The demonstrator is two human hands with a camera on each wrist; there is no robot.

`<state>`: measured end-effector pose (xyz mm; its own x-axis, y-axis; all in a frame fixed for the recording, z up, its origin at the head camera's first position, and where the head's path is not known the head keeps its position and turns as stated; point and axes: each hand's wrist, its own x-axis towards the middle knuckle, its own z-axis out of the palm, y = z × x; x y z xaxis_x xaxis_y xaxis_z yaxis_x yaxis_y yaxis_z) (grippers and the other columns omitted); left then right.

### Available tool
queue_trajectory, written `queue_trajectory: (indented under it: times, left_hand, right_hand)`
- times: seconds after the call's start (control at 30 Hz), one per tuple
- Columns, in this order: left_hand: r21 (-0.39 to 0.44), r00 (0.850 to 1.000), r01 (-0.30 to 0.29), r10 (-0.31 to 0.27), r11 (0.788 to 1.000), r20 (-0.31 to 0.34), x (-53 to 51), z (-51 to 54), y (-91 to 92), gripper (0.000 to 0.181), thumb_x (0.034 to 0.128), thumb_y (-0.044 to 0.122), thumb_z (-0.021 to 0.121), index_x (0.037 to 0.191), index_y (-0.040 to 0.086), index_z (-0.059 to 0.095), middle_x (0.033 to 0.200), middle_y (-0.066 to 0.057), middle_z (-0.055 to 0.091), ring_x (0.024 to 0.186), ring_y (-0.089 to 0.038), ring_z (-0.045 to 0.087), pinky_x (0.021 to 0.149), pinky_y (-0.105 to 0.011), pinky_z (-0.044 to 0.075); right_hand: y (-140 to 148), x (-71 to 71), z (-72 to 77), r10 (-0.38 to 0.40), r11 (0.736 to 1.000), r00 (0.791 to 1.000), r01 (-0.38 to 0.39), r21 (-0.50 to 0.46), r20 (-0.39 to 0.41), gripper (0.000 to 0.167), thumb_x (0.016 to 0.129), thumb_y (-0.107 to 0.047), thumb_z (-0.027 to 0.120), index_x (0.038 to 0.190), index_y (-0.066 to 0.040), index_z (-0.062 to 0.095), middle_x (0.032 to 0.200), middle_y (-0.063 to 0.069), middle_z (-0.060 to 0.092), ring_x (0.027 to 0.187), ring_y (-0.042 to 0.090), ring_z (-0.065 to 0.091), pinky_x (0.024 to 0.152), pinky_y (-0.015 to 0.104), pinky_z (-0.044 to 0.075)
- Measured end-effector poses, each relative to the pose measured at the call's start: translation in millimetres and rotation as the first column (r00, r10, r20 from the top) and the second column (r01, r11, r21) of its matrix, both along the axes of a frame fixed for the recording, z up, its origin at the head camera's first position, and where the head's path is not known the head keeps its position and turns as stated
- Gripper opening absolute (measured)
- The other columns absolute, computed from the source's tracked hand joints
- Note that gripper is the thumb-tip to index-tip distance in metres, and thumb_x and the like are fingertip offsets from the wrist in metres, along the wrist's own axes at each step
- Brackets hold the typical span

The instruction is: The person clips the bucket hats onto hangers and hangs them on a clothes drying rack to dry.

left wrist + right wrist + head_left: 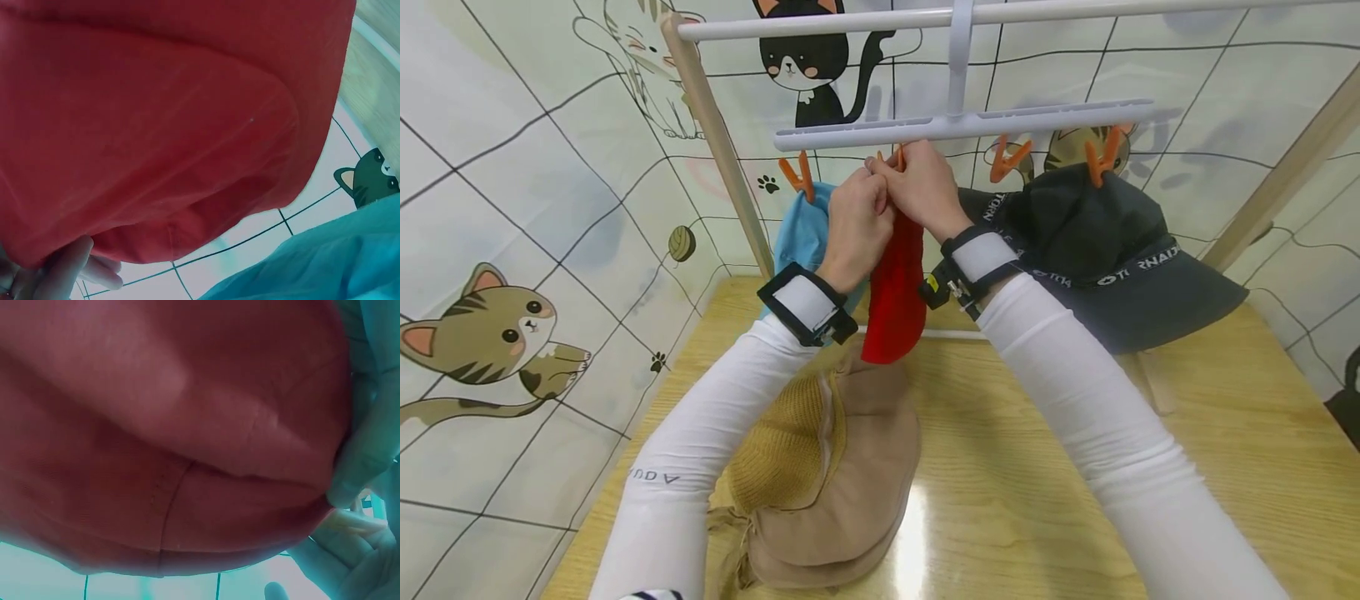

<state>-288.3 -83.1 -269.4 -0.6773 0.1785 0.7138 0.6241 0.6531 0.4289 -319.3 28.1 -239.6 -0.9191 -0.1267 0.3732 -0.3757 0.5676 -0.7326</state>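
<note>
A red cap (pixel 897 287) hangs below a white hanger bar (pixel 880 132), between a light blue hat (pixel 801 229) and a black wide-brimmed hat (pixel 1093 233). My left hand (pixel 859 221) pinches the cap's upper edge; its fingers (pixel 69 269) show at the cloth in the left wrist view. Just right of it, my right hand (pixel 925 185) has thumb and fingers around a small orange clip (pixel 900 155) at the top of the cap. The fingers cover the clip's lower part. In the right wrist view the red cloth (pixel 187 425) fills most of the picture.
Orange clips hold the blue hat and the black hat; another orange clip (pixel 1009 158) hangs between them with nothing in it. A tan and mustard hat (pixel 850 517) lies on the wooden table (pixel 1000 483). The rack's wooden posts (pixel 715 142) stand at both sides.
</note>
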Motion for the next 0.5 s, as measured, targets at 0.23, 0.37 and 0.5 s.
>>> queue_trajectory:
  times: [0.23, 0.37, 0.5]
  left_hand:
    - [-0.061, 0.999, -0.004, 0.006, 0.998, 0.031, 3.7, 0.1, 0.2, 0.026, 0.0906, 0.0, 0.058, 0.067, 0.001, 0.048, 0.076, -0.015, 0.045, 0.072, -0.028, 0.051, 0.059, -0.028, 0.036]
    - [-0.101, 0.998, 0.008, -0.001, 0.995, 0.066, 7.0, 0.1, -1.2, 0.021, 0.0905, 0.002, 0.058, 0.071, 0.001, 0.05, 0.08, -0.015, 0.047, 0.076, -0.027, 0.053, 0.061, -0.029, 0.04]
    - [-0.143, 0.992, 0.008, 0.01, 0.99, 0.122, 12.2, 0.8, -4.8, 0.018, 0.0914, 0.008, 0.059, 0.077, 0.002, 0.051, 0.082, -0.013, 0.047, 0.076, -0.024, 0.053, 0.061, -0.029, 0.042]
  right_hand:
    - [6, -2.0, -5.3, 0.056, 0.998, 0.998, -0.056, -0.033, -0.002, 0.034, 0.095, -0.031, 0.061, 0.109, 0.0, 0.062, 0.088, 0.013, 0.064, 0.078, 0.021, 0.058, 0.066, 0.029, 0.045]
    - [13, -0.8, -3.9, 0.114, 0.992, 0.992, -0.111, -0.06, 0.052, 0.036, 0.094, -0.036, 0.061, 0.105, -0.002, 0.067, 0.086, 0.012, 0.064, 0.08, 0.021, 0.057, 0.067, 0.029, 0.045]
    - [23, 3.2, -1.8, 0.146, 0.989, 0.985, -0.142, -0.044, 0.088, 0.039, 0.095, -0.038, 0.059, 0.112, -0.004, 0.066, 0.101, 0.01, 0.066, 0.094, 0.02, 0.058, 0.076, 0.03, 0.048]
